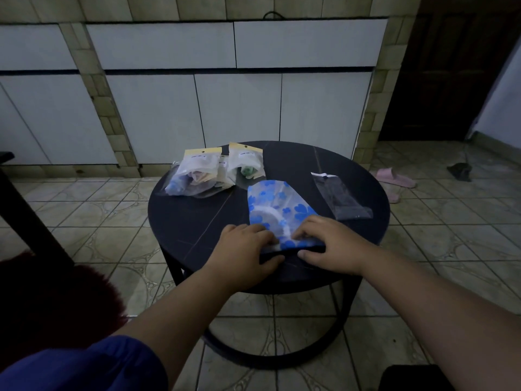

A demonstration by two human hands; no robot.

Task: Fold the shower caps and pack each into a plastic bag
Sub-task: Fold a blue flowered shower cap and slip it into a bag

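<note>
a blue sleeve (93,359) shows at the lower left. on the round dark worktop (197,221), a pile of packed bags (197,176) with yellow header cards lies at the far left side, and another packed bag (245,163) sits just beside it. the left hand (244,249) rests at the near edge, its fingers (265,235) curled onto the near end of the shower cap (277,206), thumb below the folded edge. the cap, clear with blue flowers, lies folded flat in the middle of the worktop. the right hand (332,244) pinches the same near end, fingers bent on top, thumb underneath. an empty clear bag (338,197) lies apart to the right. pink slippers (394,179) sit on the tiled floor.
</note>
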